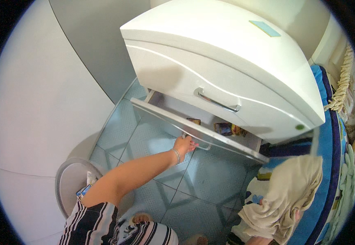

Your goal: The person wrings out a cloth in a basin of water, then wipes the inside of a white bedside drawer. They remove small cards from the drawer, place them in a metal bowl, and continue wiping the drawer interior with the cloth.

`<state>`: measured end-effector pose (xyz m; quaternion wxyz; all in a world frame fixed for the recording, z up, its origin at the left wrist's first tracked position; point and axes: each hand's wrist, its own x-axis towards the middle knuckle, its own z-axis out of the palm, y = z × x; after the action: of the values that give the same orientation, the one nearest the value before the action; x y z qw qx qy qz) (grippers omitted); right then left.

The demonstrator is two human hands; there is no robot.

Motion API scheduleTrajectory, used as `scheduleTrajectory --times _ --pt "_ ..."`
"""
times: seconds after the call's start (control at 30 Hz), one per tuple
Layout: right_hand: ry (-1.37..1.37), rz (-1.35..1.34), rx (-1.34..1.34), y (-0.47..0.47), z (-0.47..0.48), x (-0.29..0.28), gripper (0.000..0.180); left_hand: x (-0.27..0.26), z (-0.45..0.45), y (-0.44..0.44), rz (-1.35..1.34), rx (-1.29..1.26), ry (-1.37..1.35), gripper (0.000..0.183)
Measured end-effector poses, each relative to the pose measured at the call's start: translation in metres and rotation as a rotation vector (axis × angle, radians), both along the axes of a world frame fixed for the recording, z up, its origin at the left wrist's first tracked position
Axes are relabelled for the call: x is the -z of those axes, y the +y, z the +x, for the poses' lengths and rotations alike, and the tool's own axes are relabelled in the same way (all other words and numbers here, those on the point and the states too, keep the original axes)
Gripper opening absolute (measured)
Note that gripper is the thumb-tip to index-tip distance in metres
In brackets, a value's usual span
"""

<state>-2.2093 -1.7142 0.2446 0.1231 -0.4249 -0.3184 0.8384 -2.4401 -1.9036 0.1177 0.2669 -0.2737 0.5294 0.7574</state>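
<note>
My left hand (185, 147), with bracelets at the wrist, grips the metal handle (204, 147) of the lower drawer (196, 128) of a white nightstand (208, 64). That drawer stands partly pulled out. Inside lie a dark blue packet (223, 129), a yellow and red item (235, 130) beside it and a small flat item (193, 121) near the front panel. A crumpled beige cloth (287, 190) hangs from my right hand (297, 215), which it mostly covers; only a bit of finger and the forearm show.
A grey bin (61, 183) with litter stands by my left elbow. The upper drawer with a chrome handle (217, 102) is closed. A pale green slip (264, 28) lies on the nightstand top. A bed with blue patterned bedding (321, 171) borders the right side, with a cream rope (343, 82) above.
</note>
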Motion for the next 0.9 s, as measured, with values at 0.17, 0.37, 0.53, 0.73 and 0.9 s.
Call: scheduleTrajectory --times 0.17,0.37,0.53,0.73,0.9 --pt "0.007 0.056 0.012 0.006 0.008 0.003 0.044 -0.005 0.046 -0.028 -0.027 0.159 -0.108 0.022" --pt "0.015 0.09 0.016 0.016 0.022 0.006 0.045 -0.014 0.077 -0.042 -0.215 0.403 -0.067 0.027" --pt "0.03 0.116 0.028 0.028 0.027 0.015 0.045 0.002 0.081 -0.047 -0.226 0.411 -0.043 0.033" --pt "0.073 0.165 0.061 0.053 0.017 0.036 0.046 0.013 0.097 -0.052 -0.249 0.486 -0.009 0.041" --pt "0.121 0.183 0.07 0.087 0.012 0.063 0.046 -0.003 0.111 -0.05 -0.445 0.582 -0.238 0.058"
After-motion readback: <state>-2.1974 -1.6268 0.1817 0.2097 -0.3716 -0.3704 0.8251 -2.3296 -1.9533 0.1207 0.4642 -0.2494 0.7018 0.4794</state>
